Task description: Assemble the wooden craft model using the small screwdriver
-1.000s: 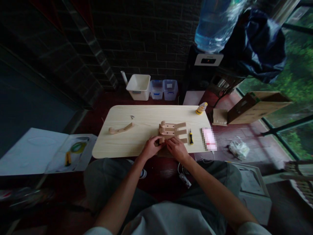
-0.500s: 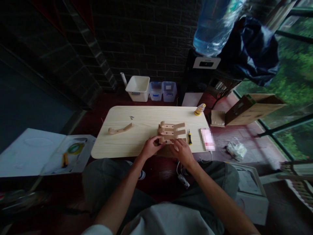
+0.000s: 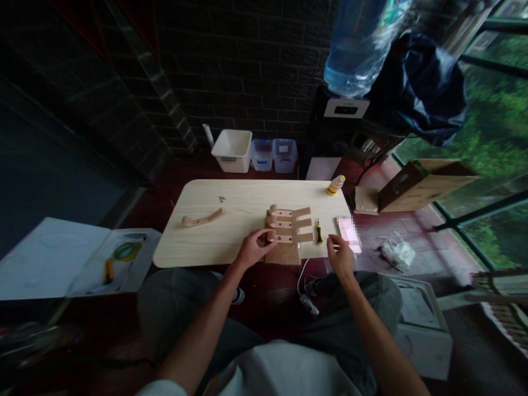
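On the light wooden table [image 3: 243, 206], three curved wooden pieces lie in a row across a cardboard piece [image 3: 284, 254] that reaches the front edge. My left hand [image 3: 253, 247] grips the rounded left end of the nearest wooden piece [image 3: 284, 238] with its thumb and fingers. Out to the right, my right hand [image 3: 340, 254] is over the table's front right corner, fingers curled and apart, with nothing visible in it. Between that hand and the wooden pieces lies a yellow and black screwdriver [image 3: 319, 233]. Another curved wooden piece [image 3: 203, 219] rests alone at the left.
Small metal bits [image 3: 221, 199] lie at the back left of the table. A yellow-based bottle [image 3: 335, 185] stands at the back right corner, and a pink item [image 3: 348, 234] lies at the right edge. Bins [image 3: 233, 150] and a water dispenser [image 3: 346, 107] stand behind.
My right hand has let go of the nearest wooden piece and moved right, past the screwdriver. My left hand has stayed at that piece's left end.
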